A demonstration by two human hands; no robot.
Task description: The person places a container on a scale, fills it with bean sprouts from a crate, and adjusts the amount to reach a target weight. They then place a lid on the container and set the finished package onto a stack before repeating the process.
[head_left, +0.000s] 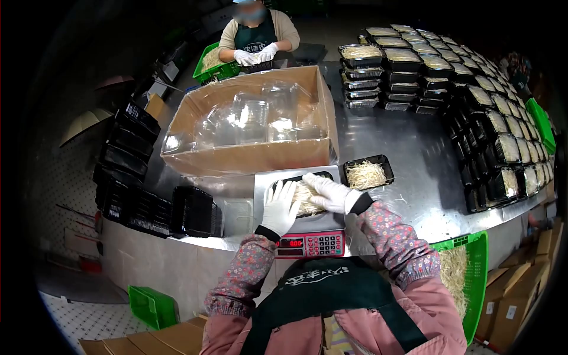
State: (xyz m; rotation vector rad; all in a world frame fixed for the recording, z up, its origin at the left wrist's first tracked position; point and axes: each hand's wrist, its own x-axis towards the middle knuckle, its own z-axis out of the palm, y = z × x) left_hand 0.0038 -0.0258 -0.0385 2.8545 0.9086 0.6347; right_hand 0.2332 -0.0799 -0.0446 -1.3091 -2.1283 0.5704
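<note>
A black plastic tray (322,174) of pale, thin bean sprouts (306,201) sits on the metal platform of a red scale (310,243). My left hand (280,206), in a white glove, lies over the tray's left side with its fingers spread. From the right, my gloved right hand (331,194) rests on the sprouts, fingers stretched out; it covers part of the tray. Neither hand visibly grips anything. Beside the scale, to the right, stands a second black tray (387,179) filled with sprouts. The scale's red display appears to read 0.00.
A cardboard box (248,161) of clear lids is behind the scale. Empty black trays (192,211) stand at left; filled, covered packs (402,59) are stacked at right. A green crate (477,284) of sprouts is beside me. Across the table, a co-worker (257,35) handles a tray.
</note>
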